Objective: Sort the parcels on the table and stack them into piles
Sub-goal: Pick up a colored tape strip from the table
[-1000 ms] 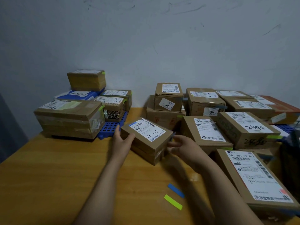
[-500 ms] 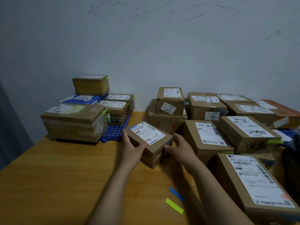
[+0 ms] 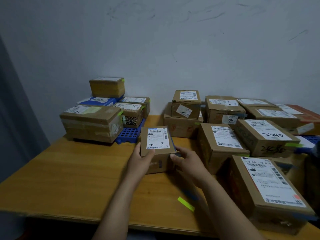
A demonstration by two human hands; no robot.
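Observation:
A small brown cardboard parcel (image 3: 156, 144) with a white label marked "4-3" is at the middle of the wooden table (image 3: 72, 172), squared to me. My left hand (image 3: 141, 159) grips its near left corner, thumb on top. My right hand (image 3: 186, 159) grips its near right corner. Left of it, a pile of parcels (image 3: 91, 122) sits on a blue plastic pallet (image 3: 130, 134). To the right, many more labelled parcels (image 3: 221, 142) lie crowded together.
A large parcel (image 3: 270, 186) lies at the near right by my right forearm. A green tape strip (image 3: 186, 203) and a blue one lie on the table near the front edge. A grey wall stands behind the table.
The "4-3" parcel has turned from a diagonal lie to square with me, and both hands have closed on its near corners. The camera has tilted up slightly.

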